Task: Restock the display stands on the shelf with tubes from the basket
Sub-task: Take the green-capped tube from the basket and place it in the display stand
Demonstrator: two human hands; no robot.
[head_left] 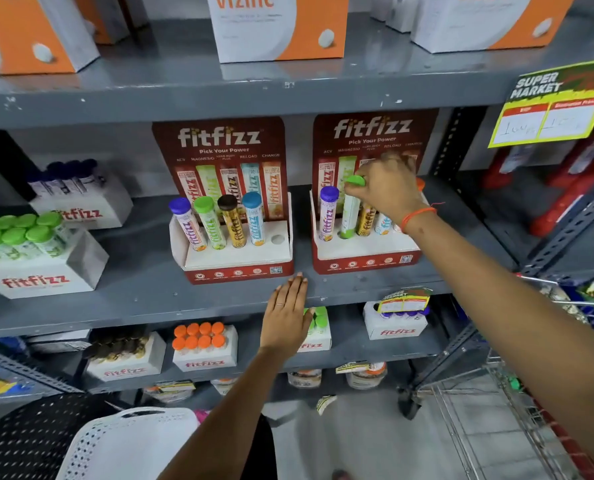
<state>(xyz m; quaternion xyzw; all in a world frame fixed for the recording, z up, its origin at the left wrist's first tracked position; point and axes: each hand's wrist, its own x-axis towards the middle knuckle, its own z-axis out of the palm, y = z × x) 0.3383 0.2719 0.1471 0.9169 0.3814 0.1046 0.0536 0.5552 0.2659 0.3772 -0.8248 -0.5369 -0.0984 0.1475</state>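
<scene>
Up at the right-hand fitfizz display stand (365, 251), the right hand (387, 187) has its fingers closed around the green cap (355, 180) of a green-capped tube (350, 211), whose lower end sits in the stand's second hole from the left, the tube standing nearly upright. Just left of the grip stands a purple-capped tube (327, 216) in the first hole; just right of it, partly behind the hand and wrist, are a gold-labelled tube (365, 220) and a pale blue-labelled tube (383, 223), and an orange cap (420, 184) peeks out past the knuckles. An orange thread band (417, 216) circles the right wrist. Further left of the grip, the second fitfizz stand (236, 261) holds four tubes, purple, green, brown and blue-capped in that order, with its rightmost hole (277, 239) unfilled. Below and left of the grip, the left hand (286, 317) lies flat and open, holding nothing, fingertips against the front edge of the grey metal shelf (143, 289) between the two stands. Well below, near the bottom edge of the view, is the white perforated basket (129, 445); its contents cannot be seen from here. Far left on the same shelf sits a white fitfizz carton of green-capped tubes (36, 254).
</scene>
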